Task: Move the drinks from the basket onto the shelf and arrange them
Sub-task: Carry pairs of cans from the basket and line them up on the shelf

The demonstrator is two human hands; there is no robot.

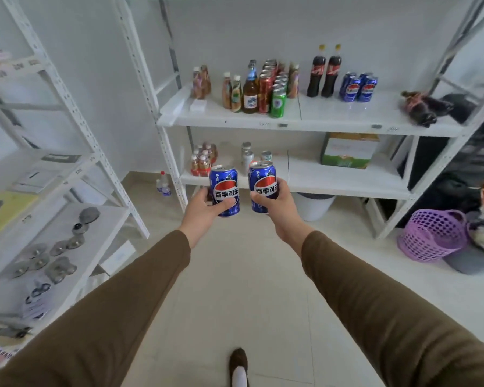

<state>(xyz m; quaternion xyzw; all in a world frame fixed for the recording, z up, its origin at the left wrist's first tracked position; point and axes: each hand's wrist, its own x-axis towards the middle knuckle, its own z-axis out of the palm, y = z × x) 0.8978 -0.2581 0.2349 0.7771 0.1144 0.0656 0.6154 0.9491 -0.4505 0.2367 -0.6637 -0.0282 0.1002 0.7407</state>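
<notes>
while your left hand [204, 210] and right hand [277, 203] each grip an upright can, the shelf's [375, 118] blue cans [359, 88] stand up and right, nearer your right.

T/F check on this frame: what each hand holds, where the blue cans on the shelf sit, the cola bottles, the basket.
1. Each hand holds a blue can. True: left hand grips the left can, right hand the right can.
2. The held cans are tipped on their sides. False: both are upright.
3. Blue shelf cans stand right of the two cola bottles. True.
4. The cola bottles lie flat. False: they stand upright.
5. The purple basket is on the upper shelf. False: it sits on the floor at right.
</notes>
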